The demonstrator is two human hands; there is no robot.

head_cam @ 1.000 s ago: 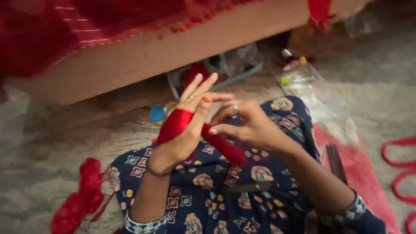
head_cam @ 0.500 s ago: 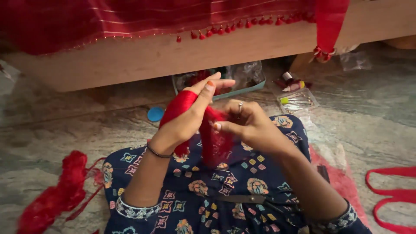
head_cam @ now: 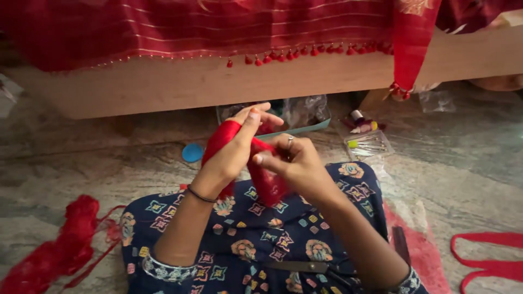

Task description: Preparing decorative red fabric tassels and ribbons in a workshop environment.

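The left hand [head_cam: 231, 155] stands at centre frame with fingers raised and a band of red thread [head_cam: 220, 140] wound across its palm and back; the hand is wrapped by the thread, not closed on it. The right hand [head_cam: 291, 160], just beside and touching the same material, pinches a hanging bunch of red thread [head_cam: 268, 182] between thumb and forefinger, the grip narrow. A ring shows on one right finger.

Step in hand, as judged: winding thread round the left hand. The next pass calls for the right hand to carry the strand over the raised fingers, keeping it taut.

Both hands work above the lap, which is covered by dark blue printed cloth [head_cam: 256, 239]. Scissors [head_cam: 310, 268] lie on that cloth, lower centre, near the right forearm.

Room: the wooden bed edge [head_cam: 163, 87] with the red tasselled cloth [head_cam: 218, 32] closes the upper frame. A clear box of pins [head_cam: 369, 144] sits right of the hands, a blue round lid [head_cam: 192, 152] left. Loose red thread [head_cam: 65, 245] lies lower left, a red strip [head_cam: 490, 261] lower right. The stone floor [head_cam: 81, 163] is open at either side.
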